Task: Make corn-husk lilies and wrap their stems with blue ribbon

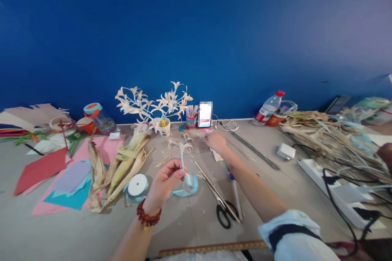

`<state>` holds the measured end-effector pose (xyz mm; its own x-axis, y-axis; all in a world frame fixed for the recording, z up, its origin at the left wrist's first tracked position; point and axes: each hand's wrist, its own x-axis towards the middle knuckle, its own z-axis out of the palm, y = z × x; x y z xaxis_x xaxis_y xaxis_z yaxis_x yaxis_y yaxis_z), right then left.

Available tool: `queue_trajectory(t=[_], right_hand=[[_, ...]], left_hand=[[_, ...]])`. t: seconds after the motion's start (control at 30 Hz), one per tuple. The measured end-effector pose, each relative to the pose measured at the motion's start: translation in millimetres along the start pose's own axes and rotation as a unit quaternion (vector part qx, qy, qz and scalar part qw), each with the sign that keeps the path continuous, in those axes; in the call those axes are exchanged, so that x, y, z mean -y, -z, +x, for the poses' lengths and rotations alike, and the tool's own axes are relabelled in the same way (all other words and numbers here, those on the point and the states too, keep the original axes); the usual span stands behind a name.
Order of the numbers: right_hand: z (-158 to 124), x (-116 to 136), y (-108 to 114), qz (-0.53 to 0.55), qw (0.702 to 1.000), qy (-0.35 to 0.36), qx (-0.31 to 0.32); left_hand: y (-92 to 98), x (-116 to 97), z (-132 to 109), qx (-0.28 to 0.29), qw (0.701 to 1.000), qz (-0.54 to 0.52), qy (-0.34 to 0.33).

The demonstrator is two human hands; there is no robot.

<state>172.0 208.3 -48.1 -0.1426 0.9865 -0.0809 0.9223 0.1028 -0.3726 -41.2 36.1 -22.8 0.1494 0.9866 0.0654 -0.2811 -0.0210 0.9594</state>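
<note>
My left hand [167, 181] pinches the stem of a handmade flower [182, 147]. The stem is wrapped in light blue, and pale petals spread at its top. Light blue ribbon [191, 185] loops beside my fingers, near a white ribbon spool [137, 184] on the table. My right hand [217, 142] reaches to the back, just in front of an upright phone [204, 116]; its fingertips are small and partly hidden, so contact is unclear. Black-handled scissors [225, 214] lie between my forearms, with a thin stick across them. Beside these is a blue-and-clear utility knife [235, 191].
Finished flowers stand in a paper cup [163, 127] by the blue wall. Dried corn husks [125, 163] and coloured paper [70, 179] lie left. Metal wires [255, 151], a bottle [269, 108], a power strip [330, 195] with cables, and more husks [318, 130] occupy the right.
</note>
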Motion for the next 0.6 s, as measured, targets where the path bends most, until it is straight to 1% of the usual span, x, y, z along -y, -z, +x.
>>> queue_trajectory(t=[0.07,0.17,0.27,0.33,0.47,0.5,0.57,0.6], right_hand=[[7.3,1.1,-5.5,0.018,1.0,-0.01,0.004],[7.7,-2.6,-3.1,0.081,0.997,-0.002,-0.002],[-4.5,-5.5,7.4,0.179,0.984,0.025,-0.01],[-20.9,-3.2,14.6,0.252,0.967,0.046,-0.008],[-68.6,12.0,27.4,0.373,0.924,0.084,-0.009],[-81.0,17.2,30.8,0.409,0.908,0.093,-0.012],[-103.1,27.9,37.2,0.52,0.846,0.118,-0.003],[-112.1,33.1,39.8,0.55,0.825,0.129,0.004]], left_hand=[[1.2,-0.2,1.1,-0.009,1.0,-0.002,-0.002],[3.5,-0.9,4.8,-0.034,0.999,-0.005,-0.003],[2.8,0.4,10.1,-0.074,0.997,-0.013,-0.003],[0.0,2.4,13.0,-0.089,0.996,-0.014,0.002],[-9.4,6.0,14.5,-0.075,0.997,-0.017,0.012],[-12.0,6.4,14.2,-0.069,0.997,-0.019,0.013],[-17.2,6.8,13.3,-0.058,0.998,-0.021,0.013],[-19.5,6.8,12.8,-0.051,0.998,-0.02,0.013]])
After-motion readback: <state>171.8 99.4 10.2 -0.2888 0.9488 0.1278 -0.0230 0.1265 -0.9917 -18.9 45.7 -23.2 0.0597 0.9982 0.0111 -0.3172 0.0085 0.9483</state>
